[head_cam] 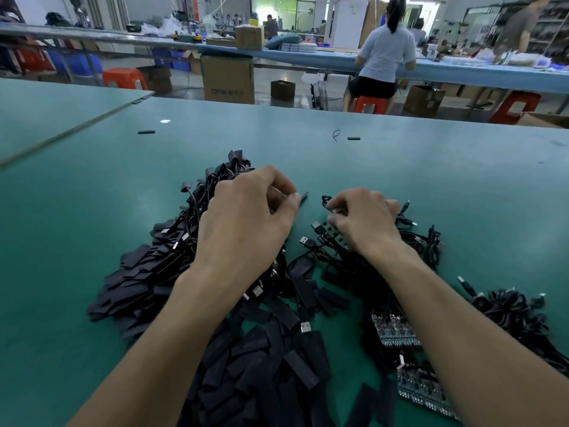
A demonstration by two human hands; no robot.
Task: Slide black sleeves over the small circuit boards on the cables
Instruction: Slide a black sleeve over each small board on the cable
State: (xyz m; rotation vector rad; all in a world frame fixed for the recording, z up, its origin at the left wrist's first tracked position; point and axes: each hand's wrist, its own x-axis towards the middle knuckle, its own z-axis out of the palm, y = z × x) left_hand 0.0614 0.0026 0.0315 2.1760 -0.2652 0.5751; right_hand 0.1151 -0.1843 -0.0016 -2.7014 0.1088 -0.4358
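Black sleeve [303, 197] pinched between thumb and forefinger of the left hand [246, 217], tip poking out rightward, just above the green table [462, 186]. Just beside it, right hand [365, 224] palm down, fingers curled, pinching a cable [326, 200] at the top of a tangled cable heap [431, 245]. Beneath the left wrist, a second heap [184, 229] of cables with USB plugs. Nearer, a pile of loose sleeves [271, 349]. Under the right forearm, circuit board panels [395, 332]. Farther out, stray sleeves [146, 131] lying flat on the table. Beyond the edge, a cardboard box [228, 78] with dark print, too blurred to read surely.
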